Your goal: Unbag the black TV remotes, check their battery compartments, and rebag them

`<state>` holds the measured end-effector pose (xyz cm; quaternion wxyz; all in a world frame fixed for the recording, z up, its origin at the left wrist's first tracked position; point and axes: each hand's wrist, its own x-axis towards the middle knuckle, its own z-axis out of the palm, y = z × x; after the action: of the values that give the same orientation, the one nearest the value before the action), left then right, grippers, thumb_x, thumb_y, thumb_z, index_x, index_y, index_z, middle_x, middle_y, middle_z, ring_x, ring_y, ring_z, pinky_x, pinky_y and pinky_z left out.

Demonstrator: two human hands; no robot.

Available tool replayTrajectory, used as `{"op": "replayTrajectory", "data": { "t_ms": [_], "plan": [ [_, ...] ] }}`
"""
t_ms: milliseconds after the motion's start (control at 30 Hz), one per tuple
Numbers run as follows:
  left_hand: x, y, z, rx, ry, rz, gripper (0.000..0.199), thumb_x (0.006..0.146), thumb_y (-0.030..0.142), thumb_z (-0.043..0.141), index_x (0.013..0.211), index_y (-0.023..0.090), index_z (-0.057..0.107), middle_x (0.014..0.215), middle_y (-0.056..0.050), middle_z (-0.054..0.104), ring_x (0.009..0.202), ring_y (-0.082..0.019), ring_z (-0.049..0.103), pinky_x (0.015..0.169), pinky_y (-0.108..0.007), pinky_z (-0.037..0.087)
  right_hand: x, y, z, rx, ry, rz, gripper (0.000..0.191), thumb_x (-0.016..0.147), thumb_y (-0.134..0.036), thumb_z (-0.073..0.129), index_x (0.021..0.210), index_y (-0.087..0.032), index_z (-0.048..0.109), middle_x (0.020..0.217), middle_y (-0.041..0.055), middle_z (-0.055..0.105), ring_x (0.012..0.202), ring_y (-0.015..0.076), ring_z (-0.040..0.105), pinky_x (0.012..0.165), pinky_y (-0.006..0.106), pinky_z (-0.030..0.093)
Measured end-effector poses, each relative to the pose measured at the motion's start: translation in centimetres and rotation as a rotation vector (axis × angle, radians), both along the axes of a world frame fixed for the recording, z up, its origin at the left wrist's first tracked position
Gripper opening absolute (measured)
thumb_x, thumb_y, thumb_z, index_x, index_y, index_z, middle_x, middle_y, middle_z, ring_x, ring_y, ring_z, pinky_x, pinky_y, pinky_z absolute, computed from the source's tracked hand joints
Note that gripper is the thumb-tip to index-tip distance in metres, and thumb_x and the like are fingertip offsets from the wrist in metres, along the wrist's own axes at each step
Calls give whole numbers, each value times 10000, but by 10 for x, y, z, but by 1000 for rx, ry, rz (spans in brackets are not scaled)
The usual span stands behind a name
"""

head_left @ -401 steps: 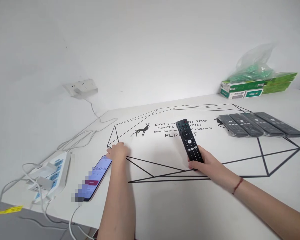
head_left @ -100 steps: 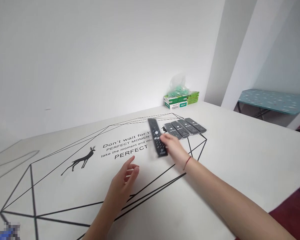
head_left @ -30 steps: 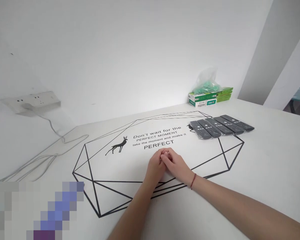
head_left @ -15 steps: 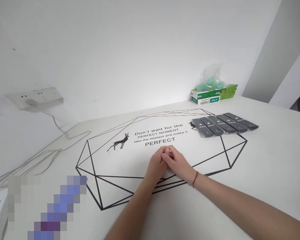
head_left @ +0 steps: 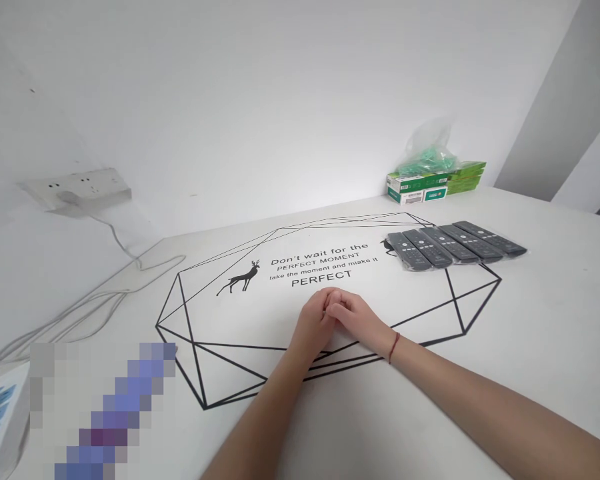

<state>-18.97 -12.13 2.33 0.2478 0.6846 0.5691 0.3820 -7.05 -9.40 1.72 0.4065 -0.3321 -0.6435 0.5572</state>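
My left hand [head_left: 314, 321] and my right hand [head_left: 364, 322] are clasped together low over the white mat with black printing [head_left: 250, 320]. Both hands are closed, their fingers folded against each other, and no object shows between them. A thin red cord circles my right wrist. Beyond my right hand, apart from it, several dark grey remote controls [head_left: 443, 245] lie side by side in clear plastic wrapping. They cover part of the mat's right side.
Green and white boxes [head_left: 417, 188] are stacked against the wall, with a clear plastic bag of green items [head_left: 433, 157] on top. At left are a wall socket [head_left: 87, 190], a grey cable [head_left: 115, 293] and a white-and-blue object [head_left: 3, 417]. A pixelated patch hides the lower left.
The view has shifted slightly, so the remotes and boxes sit a little farther right and higher. My hands stay clasped in the same place.
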Motion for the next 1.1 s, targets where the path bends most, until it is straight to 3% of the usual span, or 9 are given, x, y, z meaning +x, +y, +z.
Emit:
{"op": "replayTrajectory", "data": {
  "t_ms": [200, 333, 433, 500, 633, 733, 900, 1100],
  "plan": [
    [3, 2, -4, 205, 345, 214, 315, 853, 214, 456, 1141, 201, 583, 1230, -105, 572, 1112, -261, 528, 927, -435, 447, 0, 3, -4, -4, -72, 14, 97, 728, -191, 424, 633, -208, 412, 642, -39, 442, 601, 122, 402, 572, 257, 344],
    [1, 4, -8, 229, 361, 212, 305, 876, 219, 427, 1142, 206, 576, 1229, -108, 569, 1116, -263, 529, 922, -442, 456, 8, 6, 3, 56, -161, 7, 129, 817, -279, 448, 715, -209, 483, 639, -34, 511, 603, 135, 473, 594, 261, 369],
    [-4, 7, -11, 240, 307, 212, 285, 897, 251, 400, 1114, 201, 578, 1157, -103, 599, 1073, -242, 550, 932, -438, 454, 24, 17, 13, 330, -576, -142, 252, 879, -406, 442, 1010, -219, 548, 791, 9, 637, 724, 173, 571, 667, 277, 403],
    [-6, 8, -12, 234, 283, 214, 276, 888, 253, 406, 1094, 198, 581, 1131, -99, 610, 1066, -237, 557, 944, -440, 450, 41, 30, 17, 471, -875, -313, 308, 874, -411, 465, 1080, -204, 561, 953, 67, 661, 893, 217, 582, 758, 298, 405],
    [-7, 9, -11, 187, 252, 199, 266, 864, 237, 410, 1057, 201, 590, 1122, -86, 618, 1068, -224, 565, 952, -426, 455, 73, 56, 13, 389, -1076, -641, 380, 840, -303, 493, 1155, -96, 546, 1192, 207, 556, 1110, 354, 457, 864, 412, 366],
    [-6, 7, -11, 138, 249, 180, 255, 852, 242, 419, 1028, 205, 601, 1102, -76, 628, 1038, -222, 583, 937, -426, 466, 88, 67, 6, 298, -1173, -811, 432, 826, -288, 499, 1175, -37, 534, 1168, 256, 535, 1092, 400, 428, 831, 459, 369],
    [-5, 7, -10, 94, 225, 168, 241, 847, 240, 414, 983, 209, 611, 1081, -66, 640, 1013, -213, 597, 928, -417, 469, 96, 70, 4, 252, -1231, -846, 282, 838, -247, 498, 1043, -127, 649, 1165, 199, 533, 1099, 371, 421, 842, 446, 356],
    [-3, 5, -6, 7, 228, 140, 235, 844, 235, 414, 958, 223, 619, 1080, -54, 650, 1033, -213, 592, 955, -443, 441, 94, 72, 4, 167, -1130, -834, 377, 788, -208, 559, 1158, -143, 592, 1112, 216, 523, 1106, 383, 426, 860, 463, 343]
  ]
}}
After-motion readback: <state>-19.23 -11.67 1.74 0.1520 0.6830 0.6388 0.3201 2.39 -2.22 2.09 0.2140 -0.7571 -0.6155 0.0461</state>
